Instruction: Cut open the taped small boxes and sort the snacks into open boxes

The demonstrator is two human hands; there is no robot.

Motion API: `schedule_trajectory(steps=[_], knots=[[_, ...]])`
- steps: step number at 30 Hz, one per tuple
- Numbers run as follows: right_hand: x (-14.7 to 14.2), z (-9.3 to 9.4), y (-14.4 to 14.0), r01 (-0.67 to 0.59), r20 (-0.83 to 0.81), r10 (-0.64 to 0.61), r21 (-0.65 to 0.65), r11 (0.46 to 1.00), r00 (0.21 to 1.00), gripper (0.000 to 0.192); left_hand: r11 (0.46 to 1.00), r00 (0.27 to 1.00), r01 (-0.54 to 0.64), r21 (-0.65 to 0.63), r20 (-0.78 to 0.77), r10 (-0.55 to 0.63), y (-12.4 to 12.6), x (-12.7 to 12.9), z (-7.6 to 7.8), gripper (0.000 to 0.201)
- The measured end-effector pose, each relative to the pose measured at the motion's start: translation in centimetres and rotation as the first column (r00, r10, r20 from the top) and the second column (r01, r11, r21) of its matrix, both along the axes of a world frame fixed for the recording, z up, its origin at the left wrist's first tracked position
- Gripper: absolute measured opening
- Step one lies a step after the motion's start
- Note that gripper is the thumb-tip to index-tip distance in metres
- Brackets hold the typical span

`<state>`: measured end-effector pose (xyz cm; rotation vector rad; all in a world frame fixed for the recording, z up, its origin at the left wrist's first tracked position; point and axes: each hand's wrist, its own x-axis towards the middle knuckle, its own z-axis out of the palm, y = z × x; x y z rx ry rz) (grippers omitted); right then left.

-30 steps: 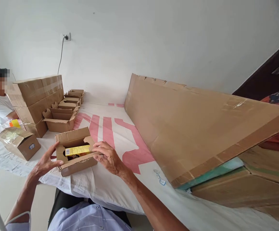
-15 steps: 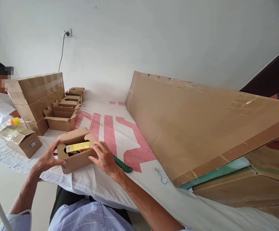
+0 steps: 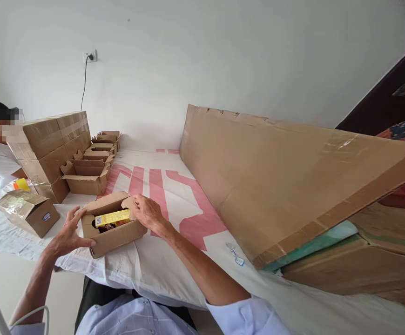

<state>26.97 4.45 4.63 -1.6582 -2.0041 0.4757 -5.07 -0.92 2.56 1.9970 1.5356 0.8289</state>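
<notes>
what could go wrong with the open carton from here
The open carton sits near the front edge of the white cloth, so a pull toward the person might tip it off. The right hand is at the end flap; pressing hard could crease it. The yellow box inside lies close to that flap and might catch it.

hands (image 3: 66, 238): 2 | held box (image 3: 118, 241): 1 | yellow pack (image 3: 113, 217): 1 | socket (image 3: 90, 56): 1
</notes>
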Motion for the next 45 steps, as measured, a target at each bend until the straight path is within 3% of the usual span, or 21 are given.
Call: schedule_trajectory(steps=[3,6,10,15,19,26,29,32,35,37,39,42,45], knots=[[0.5,0.0,-0.3,0.005,-0.055,-0.006,-0.014,1.000,0.998,0.028,0.998,0.998,0.054,0.033,-0.017,-0.053,0.0,0.1,0.1,0.111],[-0.1,0.2,-1.0,-0.050,-0.040,0.050,0.000,0.999,0.998,0.048,0.997,0.997,0.068,0.033,-0.039,-0.067,0.1,0.4,0.4,0.108],[-1.1,0.5,-1.2,-0.021,0.025,0.021,0.003,1.000,0.999,0.039,0.999,0.999,0.043,0.003,-0.009,-0.043,0.0,0.7,0.6,0.106],[1.5,0.0,1.0,-0.026,-0.266,0.032,0.026,0.999,0.963,0.027,0.999,0.999,0.041,-0.011,0.018,-0.041,-0.2,1.1,0.7,0.106],[3.4,-1.7,2.8,-0.008,-0.339,0.014,0.018,1.000,0.941,0.029,0.998,0.998,0.054,-0.012,0.043,-0.054,-0.1,1.0,0.6,0.105],[2.7,-5.7,2.0,-0.057,-0.363,0.040,-0.037,0.998,0.931,0.025,0.987,0.986,0.151,-0.048,0.075,-0.148,1.5,-0.6,1.0,0.107],[2.9,-5.4,1.5,0.004,-0.351,0.017,0.058,0.998,0.936,0.030,0.973,0.980,0.196,-0.122,0.063,-0.189,2.0,-1.2,1.5,0.109],[2.8,-3.3,1.0,0.022,-0.274,0.056,0.272,0.962,0.960,0.031,0.968,0.978,0.211,-0.134,0.034,-0.208,2.0,-1.6,1.9,0.113],[1.7,-0.5,-0.1,-0.179,-0.027,0.218,0.477,0.860,0.976,0.025,0.976,0.979,0.203,-0.076,-0.015,-0.205,1.7,-1.6,1.9,0.115],[0.5,1.2,-1.0,-0.351,0.139,0.323,0.420,0.837,0.936,0.021,0.982,0.981,0.186,-0.021,-0.050,-0.187,1.3,-1.4,1.7,0.113],[-0.6,2.4,-1.6,-0.445,0.259,0.383,0.248,0.861,0.887,0.014,0.987,0.985,0.156,0.044,-0.079,-0.152,0.8,-0.8,1.3,0.108],[-1.8,3.7,-2.0,-0.437,0.409,0.406,-0.019,0.899,0.817,0.013,0.986,0.989,0.117,0.122,-0.108,-0.104,0.1,0.4,0.5,0.105],[-2.3,4.6,-1.9,-0.395,0.493,0.422,-0.165,0.904,0.760,0.015,0.984,0.990,0.101,0.146,-0.116,-0.085,-0.2,1.2,-0.4,0.108]])
